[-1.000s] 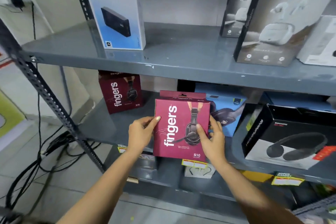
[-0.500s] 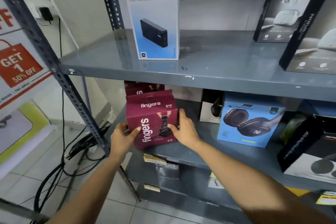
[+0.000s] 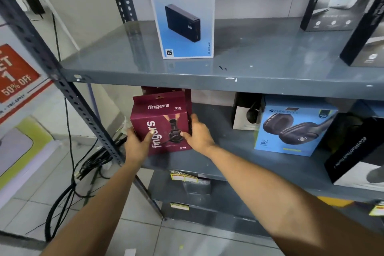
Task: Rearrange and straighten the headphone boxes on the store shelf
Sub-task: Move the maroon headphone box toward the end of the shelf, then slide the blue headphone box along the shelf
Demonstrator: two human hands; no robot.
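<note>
A maroon "fingers" headphone box (image 3: 161, 119) stands at the left end of the middle grey shelf (image 3: 232, 152). My left hand (image 3: 136, 143) grips its left side and my right hand (image 3: 197, 133) grips its right side. Another maroon box (image 3: 166, 90) stands directly behind it, mostly hidden. To the right stand a blue Zebronics headphone box (image 3: 291, 129), a black-and-white box (image 3: 246, 114) behind it, and a tilted black headphone box (image 3: 357, 147) at the far right.
The upper shelf (image 3: 207, 73) carries a white-and-blue power bank box (image 3: 185, 12) and black earbud boxes (image 3: 336, 0). A slanted metal upright (image 3: 68, 91) stands left of the boxes. Black cables (image 3: 93, 164) lie on the tiled floor. Price tags (image 3: 182, 175) hang on the shelf edge.
Both hands carried the maroon box from the shelf's middle to its left end and set it in front of the other maroon box. The view shifted left.
</note>
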